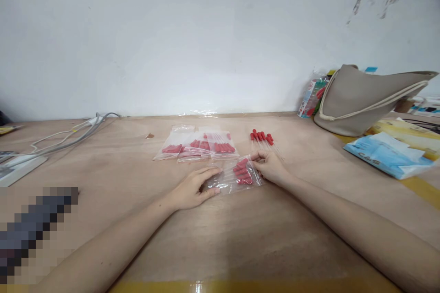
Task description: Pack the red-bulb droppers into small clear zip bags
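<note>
Steady the clear bag (227, 178) on the worktop (192, 247), between the left hand (190, 187) and the right hand (272, 167), just in front of the row of filled bags (224, 147). Note the left hand spread, thumb and fingers apart, tips touching the left end of the clear bag without clenching. Note the right hand pinching the right end between thumb and fingers, close to the red-topped droppers (243, 171) inside. To handle this edge well, pinch near the corner, draw gently outward and press the left side down lightly, smoothing the plastic without bending the thin tubes. Best to work slowly along the edge, leaving no bulb caught in a fold. Take care not to brush the loose droppers (261, 136), lying just behind the right hand.

Hard to count the droppers through creased, shiny plastic, or to tell the zipped end from the plain one. Impossible to see the corner beneath the right fingertips. Hard to trace the filled bags, overlapping in places. Impossible to name the dark thing (36, 226) at the left, blurred into blocks and cut off by the edge of the view, or to look inside the tan bag (364, 96) at the right.
</note>
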`<action>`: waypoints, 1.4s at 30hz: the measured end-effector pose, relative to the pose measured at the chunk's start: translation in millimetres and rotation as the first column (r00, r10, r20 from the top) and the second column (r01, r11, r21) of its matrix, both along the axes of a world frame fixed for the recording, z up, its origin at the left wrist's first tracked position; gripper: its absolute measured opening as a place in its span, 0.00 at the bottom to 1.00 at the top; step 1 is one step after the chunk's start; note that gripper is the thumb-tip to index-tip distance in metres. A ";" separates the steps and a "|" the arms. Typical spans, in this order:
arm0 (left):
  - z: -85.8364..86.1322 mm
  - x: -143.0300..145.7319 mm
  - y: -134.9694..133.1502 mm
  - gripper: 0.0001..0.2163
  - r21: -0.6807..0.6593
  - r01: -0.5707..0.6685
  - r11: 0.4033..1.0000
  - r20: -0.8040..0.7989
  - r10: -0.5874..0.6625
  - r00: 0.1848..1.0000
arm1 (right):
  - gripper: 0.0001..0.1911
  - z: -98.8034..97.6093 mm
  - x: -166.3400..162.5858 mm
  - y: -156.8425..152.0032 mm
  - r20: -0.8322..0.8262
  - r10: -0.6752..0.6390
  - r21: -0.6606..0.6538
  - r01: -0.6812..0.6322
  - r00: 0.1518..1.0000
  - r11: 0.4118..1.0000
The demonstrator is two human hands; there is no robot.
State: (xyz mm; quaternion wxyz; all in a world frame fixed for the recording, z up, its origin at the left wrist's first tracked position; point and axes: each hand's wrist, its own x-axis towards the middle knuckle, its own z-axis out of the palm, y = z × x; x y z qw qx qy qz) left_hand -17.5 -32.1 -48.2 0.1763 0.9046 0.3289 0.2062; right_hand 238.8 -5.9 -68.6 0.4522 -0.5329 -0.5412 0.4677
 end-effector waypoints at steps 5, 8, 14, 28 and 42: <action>0.6 -0.1 0.2 0.22 0.003 0.000 1.000 0.004 0.000 1.000 | 0.08 -0.3 2.5 -0.2 0.081 0.157 0.089 -0.164 0.984 0.982; -0.3 -0.9 0.5 0.21 0.004 0.009 1.000 0.002 -0.009 1.000 | 0.11 6.7 4.8 -3.2 0.105 0.295 0.049 -0.301 0.950 0.952; -0.8 -1.2 0.7 0.19 0.155 -0.032 0.987 0.031 0.027 0.999 | 0.10 7.0 17.1 4.2 0.230 0.176 0.036 -0.189 0.957 0.981; -1.1 4.0 39.1 0.23 0.248 -0.088 0.965 -0.175 0.134 0.975 | 0.08 33.2 -11.5 65.9 0.742 -0.173 0.252 -0.031 0.648 0.967; 9.3 14.6 50.5 0.24 0.319 -0.004 0.948 -0.318 0.111 0.942 | 0.24 39.4 -27.3 73.5 0.863 -0.173 0.140 0.104 0.475 0.985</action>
